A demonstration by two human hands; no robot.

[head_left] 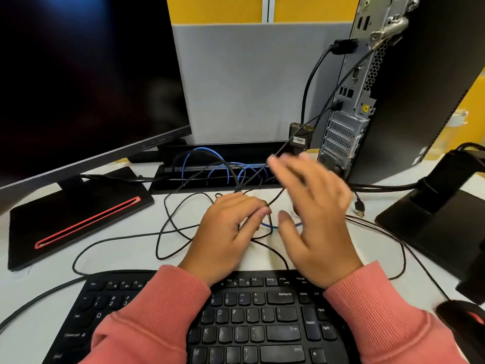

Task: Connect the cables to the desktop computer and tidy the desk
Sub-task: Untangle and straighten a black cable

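Beyond both hands and to the right stands the desktop computer (349,106), its rear panel turned toward the person, with two black leads already seated in its ports. It looks heavy and steady, unlikely to shift when a plug is pushed in. Left of the left hand the monitor (86,74) stands dark on its flat base. Under both wrists lies the black keyboard (252,319).

The white desk (126,248) looks smooth and hard, so thin cords should slide freely on it; the room is a cubicle with a grey partition (244,82) ahead and yellow panels behind.

Just past the fingertips a cable tray (217,174) holds loops of blue network cable (225,166). The black cables (173,227) lie tangled around and under both hands. They seem light, limp and springy, likely to hold their coils, so they are best taken near the plug, where the moulded body is stiff, and never tugged by the cord.

The left hand (228,227) is curled, fingers pinching a thin black cord against the desk. The right hand (315,219) is spread wide and blurred, gripping nothing that I can see. A loose USB plug (359,207) lies on the desk just right of the right hand, apart from it.
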